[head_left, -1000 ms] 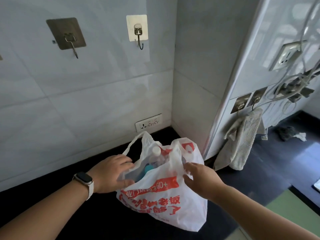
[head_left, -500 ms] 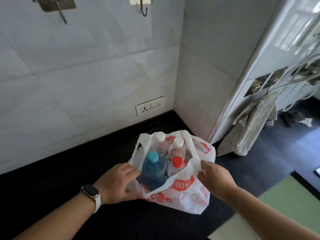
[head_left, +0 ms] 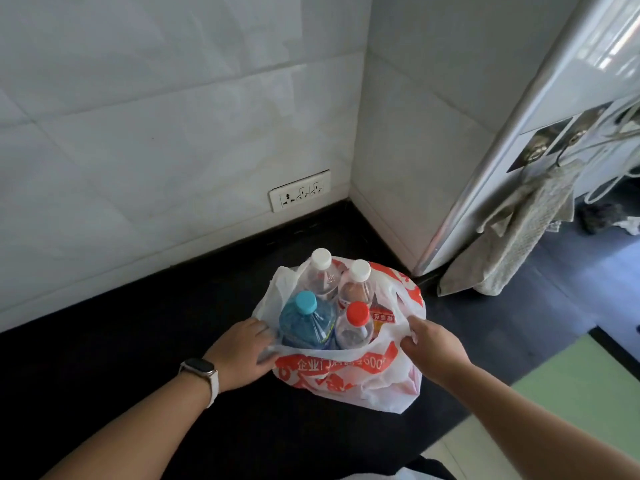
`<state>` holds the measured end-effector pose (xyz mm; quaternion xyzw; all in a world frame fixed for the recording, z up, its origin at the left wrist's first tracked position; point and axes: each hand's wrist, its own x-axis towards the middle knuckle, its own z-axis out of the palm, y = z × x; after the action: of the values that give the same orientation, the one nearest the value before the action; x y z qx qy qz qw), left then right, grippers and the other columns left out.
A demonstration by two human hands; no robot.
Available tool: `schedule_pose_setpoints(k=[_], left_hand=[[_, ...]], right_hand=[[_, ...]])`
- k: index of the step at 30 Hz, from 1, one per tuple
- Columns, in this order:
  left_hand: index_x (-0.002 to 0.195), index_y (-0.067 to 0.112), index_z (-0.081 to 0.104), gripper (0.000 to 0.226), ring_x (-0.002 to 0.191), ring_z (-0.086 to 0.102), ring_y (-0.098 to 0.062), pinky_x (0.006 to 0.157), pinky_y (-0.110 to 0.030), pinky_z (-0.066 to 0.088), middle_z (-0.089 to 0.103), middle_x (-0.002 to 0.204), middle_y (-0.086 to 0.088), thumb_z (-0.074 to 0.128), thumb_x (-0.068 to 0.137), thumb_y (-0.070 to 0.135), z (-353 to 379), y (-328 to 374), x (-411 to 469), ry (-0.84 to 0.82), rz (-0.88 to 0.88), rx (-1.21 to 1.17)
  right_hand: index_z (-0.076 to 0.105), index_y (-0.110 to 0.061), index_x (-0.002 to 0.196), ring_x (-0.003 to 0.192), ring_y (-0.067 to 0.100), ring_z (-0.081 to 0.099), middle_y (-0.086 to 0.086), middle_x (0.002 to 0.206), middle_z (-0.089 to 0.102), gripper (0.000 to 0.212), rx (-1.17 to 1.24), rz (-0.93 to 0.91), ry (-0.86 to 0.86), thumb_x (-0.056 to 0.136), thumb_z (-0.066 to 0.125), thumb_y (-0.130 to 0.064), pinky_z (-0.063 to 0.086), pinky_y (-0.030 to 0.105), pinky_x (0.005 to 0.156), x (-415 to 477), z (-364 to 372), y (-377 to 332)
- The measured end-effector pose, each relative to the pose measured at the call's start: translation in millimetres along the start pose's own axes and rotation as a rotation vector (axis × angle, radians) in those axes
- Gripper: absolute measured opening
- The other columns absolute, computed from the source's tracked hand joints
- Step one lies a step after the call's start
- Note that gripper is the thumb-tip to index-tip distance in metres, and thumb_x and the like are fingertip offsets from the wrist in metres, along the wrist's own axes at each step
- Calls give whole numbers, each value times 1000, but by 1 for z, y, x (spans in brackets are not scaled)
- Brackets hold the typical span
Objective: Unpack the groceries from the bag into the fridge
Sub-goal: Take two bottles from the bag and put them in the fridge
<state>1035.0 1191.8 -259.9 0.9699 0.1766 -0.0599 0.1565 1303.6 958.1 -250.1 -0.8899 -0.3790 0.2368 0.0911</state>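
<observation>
A white plastic bag [head_left: 346, 379] with red print stands on the black counter [head_left: 138, 341]. Its mouth is spread wide. Inside stand a blue bottle with a light-blue cap [head_left: 304, 320], a clear bottle with a red cap [head_left: 356, 320] and two clear bottles with white caps [head_left: 320, 271] [head_left: 358, 280]. A red and yellow packet [head_left: 382, 318] shows beside them. My left hand [head_left: 242, 351] grips the bag's left rim. My right hand [head_left: 433, 348] pinches the right rim. The fridge is out of view.
White tiled walls meet in a corner behind the bag, with a socket strip [head_left: 299, 190] low on the wall. A grey towel [head_left: 519, 233] hangs from a hook on the right panel. A green mat [head_left: 588, 386] lies on the floor at right.
The camera has tilted further down and closer. Both hands have pulled the bag's rim lower and wider, so the bottles stand more exposed.
</observation>
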Motion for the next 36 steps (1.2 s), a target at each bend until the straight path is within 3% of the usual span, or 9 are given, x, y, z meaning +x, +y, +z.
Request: schedule_pose_setpoints(k=[4,14,20,25,28,32,36], left_hand=[[112,26,60,32,105,52,-8,91,-25,45,59,112,9,57,91,50,21,3,4,-43,-129,-64],[129,31,53,36,116,49,-7,96,-25,43,55,122,12,58,94,42,51,9,1,-52,-382,-190],[118,35,56,26,108,53,-6,88,-23,44,57,112,14,57,94,43,50,14,-1,-23,-413,-162],[126,29,57,36,112,52,-6,88,-22,45,56,122,12,57,94,45,41,20,-6,81,-379,-101],[120,24,63,35,105,57,-9,86,-22,46,60,118,9,62,90,43,33,24,-10,211,-314,-53],[104,19,68,35,97,63,-16,91,-36,50,65,104,4,74,79,42,25,32,-14,381,-230,-1],[107,14,62,44,93,61,-15,89,-35,50,64,103,1,65,80,48,13,47,-13,514,-244,-137]], right_hand=[[56,-28,98,74,7,60,-11,83,61,8,-7,-28,-39,92,52,-32,53,25,65,7,12,2],[58,-29,100,76,7,59,-13,86,58,12,-57,-66,-76,92,52,-37,56,28,68,19,32,15],[60,-29,111,81,7,61,-14,94,61,19,-47,-53,-96,94,53,-36,56,22,70,19,34,16],[58,-28,120,85,6,60,-15,97,59,27,-16,-40,-93,95,53,-36,43,11,63,15,21,11],[56,-27,123,86,7,57,-12,107,61,31,-11,-48,-37,95,52,-37,43,13,67,8,9,5],[55,-28,122,92,11,59,-10,117,60,32,11,-48,89,92,53,-40,48,21,71,-5,-7,-7],[57,-26,121,100,14,59,-8,119,58,32,68,-131,256,90,59,-34,42,21,73,-22,-14,-18]])
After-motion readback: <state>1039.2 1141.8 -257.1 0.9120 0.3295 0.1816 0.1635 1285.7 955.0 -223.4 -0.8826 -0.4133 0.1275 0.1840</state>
